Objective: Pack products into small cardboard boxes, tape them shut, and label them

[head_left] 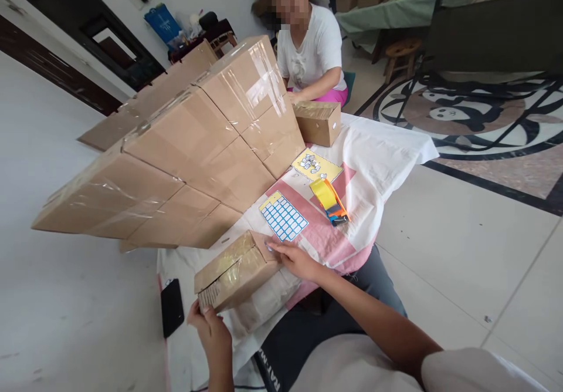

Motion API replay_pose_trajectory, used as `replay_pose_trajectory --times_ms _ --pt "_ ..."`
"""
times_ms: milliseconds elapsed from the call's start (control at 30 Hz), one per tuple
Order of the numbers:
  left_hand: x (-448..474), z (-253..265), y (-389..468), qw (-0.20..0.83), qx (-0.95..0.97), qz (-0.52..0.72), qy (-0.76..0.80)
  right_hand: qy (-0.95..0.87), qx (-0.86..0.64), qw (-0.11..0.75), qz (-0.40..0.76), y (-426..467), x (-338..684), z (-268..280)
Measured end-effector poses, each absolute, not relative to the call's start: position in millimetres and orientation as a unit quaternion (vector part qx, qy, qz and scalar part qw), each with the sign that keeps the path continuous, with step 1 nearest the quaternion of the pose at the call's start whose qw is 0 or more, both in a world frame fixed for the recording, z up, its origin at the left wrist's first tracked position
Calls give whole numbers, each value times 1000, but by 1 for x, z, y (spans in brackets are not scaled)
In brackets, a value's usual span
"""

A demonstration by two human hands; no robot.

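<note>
Left hand point(212, 326), right hand point(295, 261); carton point(241, 267) between, touching both.

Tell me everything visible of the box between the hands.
A long, brown box, apparently cardboard, extends over the white cloth. Its top is folded shut along a seam, with glossy tape and print near the left end. The left hand holds that end; the right hand touches the opposite end by fingertip.

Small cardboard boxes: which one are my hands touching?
The near box, between your left hand and right hand; the far box sits by the seated person.
</note>
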State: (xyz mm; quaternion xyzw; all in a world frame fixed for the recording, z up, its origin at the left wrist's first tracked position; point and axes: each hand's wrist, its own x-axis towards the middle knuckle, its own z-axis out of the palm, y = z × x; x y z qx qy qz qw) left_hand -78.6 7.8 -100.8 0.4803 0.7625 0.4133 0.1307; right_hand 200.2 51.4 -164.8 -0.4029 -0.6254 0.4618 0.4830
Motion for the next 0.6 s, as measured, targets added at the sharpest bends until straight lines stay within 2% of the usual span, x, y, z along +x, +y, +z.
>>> replay_pose_trajectory --times_ms 233,600 --pt "-81 -105 7 154 470 430 755 -643 -437 456 434 21 196 -164" --pt "-118 -108 5 259 319 572 710 -758 -387 315 421 -10 193 -137"
